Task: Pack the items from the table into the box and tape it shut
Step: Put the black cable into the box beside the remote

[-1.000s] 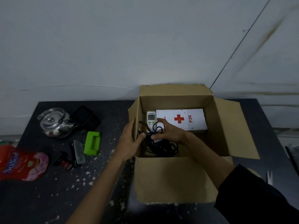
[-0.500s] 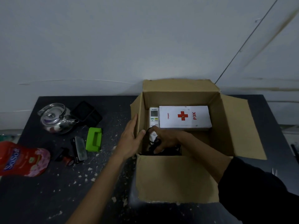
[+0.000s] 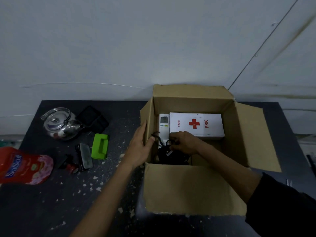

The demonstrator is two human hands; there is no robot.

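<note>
An open cardboard box [image 3: 193, 189] stands on the dark table [image 3: 51, 202]. Inside lie a white first-aid box with a red cross [image 3: 196, 124] and a white remote control [image 3: 163, 124]. My right hand [image 3: 184, 142] reaches down into the box and grips a bundle of black cable [image 3: 171, 155] in the near left corner. My left hand [image 3: 141, 146] lies flat against the box's left wall, thumb hooked over its edge.
On the table left of the box: a steel kettle [image 3: 59, 124], a black tray [image 3: 92, 119], a green block [image 3: 100, 146], a dark narrow tool [image 3: 85, 155], a small red-tipped item [image 3: 71, 167] and a red pouch [image 3: 24, 165]. A wall rises behind.
My right hand has pushed the black cable lower into the box's near left corner. My left hand stays on the left wall. The camera has tilted slightly.
</note>
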